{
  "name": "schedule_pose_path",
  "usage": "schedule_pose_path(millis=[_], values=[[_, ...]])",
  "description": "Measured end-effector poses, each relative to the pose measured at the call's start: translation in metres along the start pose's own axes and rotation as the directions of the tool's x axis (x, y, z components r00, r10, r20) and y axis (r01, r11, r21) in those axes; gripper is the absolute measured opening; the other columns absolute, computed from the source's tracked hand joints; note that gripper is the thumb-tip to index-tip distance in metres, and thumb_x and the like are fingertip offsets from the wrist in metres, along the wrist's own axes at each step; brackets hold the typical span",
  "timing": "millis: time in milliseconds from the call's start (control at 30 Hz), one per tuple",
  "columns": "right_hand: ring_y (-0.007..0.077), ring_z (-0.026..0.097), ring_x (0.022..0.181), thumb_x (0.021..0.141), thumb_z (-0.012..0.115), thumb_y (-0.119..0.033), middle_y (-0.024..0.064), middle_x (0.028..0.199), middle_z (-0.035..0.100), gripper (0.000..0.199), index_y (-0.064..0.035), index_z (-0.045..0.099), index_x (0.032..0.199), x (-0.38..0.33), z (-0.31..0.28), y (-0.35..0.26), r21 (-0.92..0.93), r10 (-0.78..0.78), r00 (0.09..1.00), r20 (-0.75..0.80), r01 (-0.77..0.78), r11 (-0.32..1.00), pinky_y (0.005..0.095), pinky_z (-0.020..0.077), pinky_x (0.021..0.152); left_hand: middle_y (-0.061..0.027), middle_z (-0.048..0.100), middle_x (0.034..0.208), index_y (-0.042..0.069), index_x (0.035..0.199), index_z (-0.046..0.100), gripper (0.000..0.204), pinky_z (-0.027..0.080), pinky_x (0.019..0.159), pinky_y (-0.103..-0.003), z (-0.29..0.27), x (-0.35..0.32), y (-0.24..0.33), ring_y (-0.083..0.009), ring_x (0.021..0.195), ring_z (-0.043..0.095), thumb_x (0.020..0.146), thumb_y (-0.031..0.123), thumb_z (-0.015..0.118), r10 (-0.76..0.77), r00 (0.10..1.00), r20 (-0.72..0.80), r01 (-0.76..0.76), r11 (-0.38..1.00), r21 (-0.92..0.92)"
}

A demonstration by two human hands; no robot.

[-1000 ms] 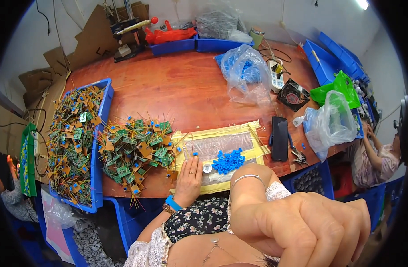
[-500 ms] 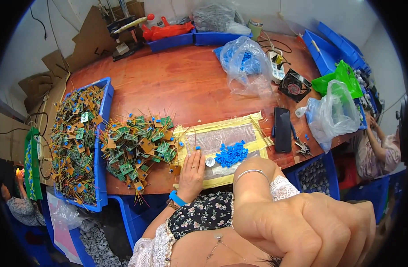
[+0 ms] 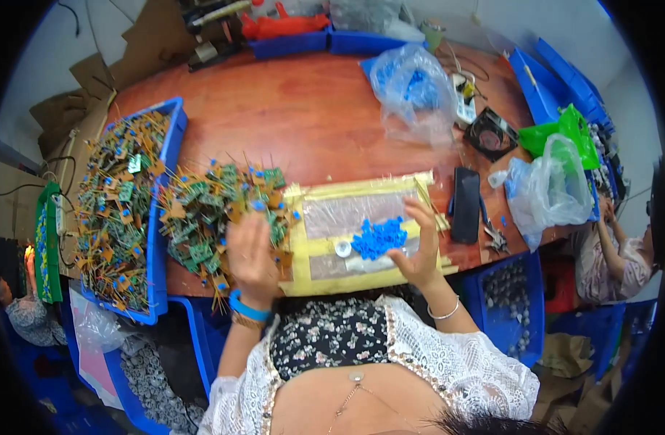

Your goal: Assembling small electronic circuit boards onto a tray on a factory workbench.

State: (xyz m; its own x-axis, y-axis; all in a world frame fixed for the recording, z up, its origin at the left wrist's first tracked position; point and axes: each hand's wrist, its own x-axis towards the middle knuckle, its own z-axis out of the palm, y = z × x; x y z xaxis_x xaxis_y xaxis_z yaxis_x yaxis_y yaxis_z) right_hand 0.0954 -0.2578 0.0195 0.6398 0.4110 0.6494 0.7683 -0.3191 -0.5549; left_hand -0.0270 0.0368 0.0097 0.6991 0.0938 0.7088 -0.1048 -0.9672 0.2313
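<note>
Hands sit at the lower centre of the frame, over the near edge of the wooden table [image 3: 274, 116]. My left hand [image 3: 251, 255] hovers with its grip loosely open over the loose heap of green circuit boards [image 3: 216, 210], holding nothing that I can see. My right hand [image 3: 419, 243] is spread open at the right edge of the yellow-taped tray [image 3: 325, 272], empty as far as I can tell, just beside the small pile of blue caps [image 3: 378, 238] lying on the tray's clear centre, with a small round silver piece [image 3: 342, 249] next to them.

I judge the work far from done: the heap is large, and the blue bin [image 3: 162, 217] at middle left is full of more boards with orange wires.

Upper centre holds a clear bag of blue parts [image 3: 412, 87]; at right, a clear bag [image 3: 550, 188] below a bright green bag [image 3: 564, 134]. A black flat device [image 3: 466, 204] lies right of the tray.
</note>
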Motion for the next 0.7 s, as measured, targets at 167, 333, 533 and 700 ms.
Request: schedule_pose_path(millis=[167,333,533,700], values=[[0.0436,0.028,0.148,0.074,0.085,-0.044,0.0251,0.16,0.027,0.101,-0.0056,0.035,0.152,-0.025,-0.005,0.019,-0.164,0.206,0.949,0.238,-0.17,0.972,0.0509,0.0245,0.12,-0.0221,0.04,0.156,0.002,0.139,0.057,0.05,0.015,0.122,-0.061,0.012,0.011,-0.012,-0.0398,0.147,0.034,0.089,0.004,0.062,-0.194,0.958,0.212,0.1,0.918,0.384],[0.0458,0.022,0.149,0.067,0.091,-0.04,0.0252,0.163,0.019,0.111,-0.0124,0.032,0.156,-0.031,0.013,0.022,-0.27,0.262,0.897,0.356,-0.17,0.948,0.0524,0.0208,0.122,-0.023,0.04,0.155,0.001,0.144,0.051,0.059,0.025,0.121,-0.054,0.032,-0.001,0.026,-0.0403,0.147,0.033,0.089,0.015,0.069,-0.025,0.974,0.225,0.037,0.998,-0.047],[0.044,0.028,0.146,0.073,0.084,-0.045,0.0238,0.16,0.027,0.093,-0.0178,0.044,0.151,-0.019,0.04,0.024,-0.243,0.106,0.86,0.498,0.021,0.97,0.0548,0.0232,0.121,-0.0241,0.035,0.157,-0.005,0.153,0.03,0.088,0.025,0.122,-0.05,0.055,-0.033,0.06,-0.0397,0.148,0.032,0.086,0.028,0.076,0.062,0.856,0.514,0.084,0.963,-0.257],[0.0362,0.035,0.144,0.083,0.076,-0.041,0.0132,0.156,0.04,0.068,-0.015,0.053,0.142,-0.009,0.044,0.029,-0.121,-0.051,0.804,0.592,0.151,0.981,0.0516,0.0267,0.121,-0.0247,0.032,0.159,-0.009,0.154,0.024,0.097,0.022,0.123,-0.05,0.06,-0.032,0.059,-0.0382,0.15,0.028,0.086,0.04,0.074,0.098,0.825,0.557,0.021,0.979,-0.203]])
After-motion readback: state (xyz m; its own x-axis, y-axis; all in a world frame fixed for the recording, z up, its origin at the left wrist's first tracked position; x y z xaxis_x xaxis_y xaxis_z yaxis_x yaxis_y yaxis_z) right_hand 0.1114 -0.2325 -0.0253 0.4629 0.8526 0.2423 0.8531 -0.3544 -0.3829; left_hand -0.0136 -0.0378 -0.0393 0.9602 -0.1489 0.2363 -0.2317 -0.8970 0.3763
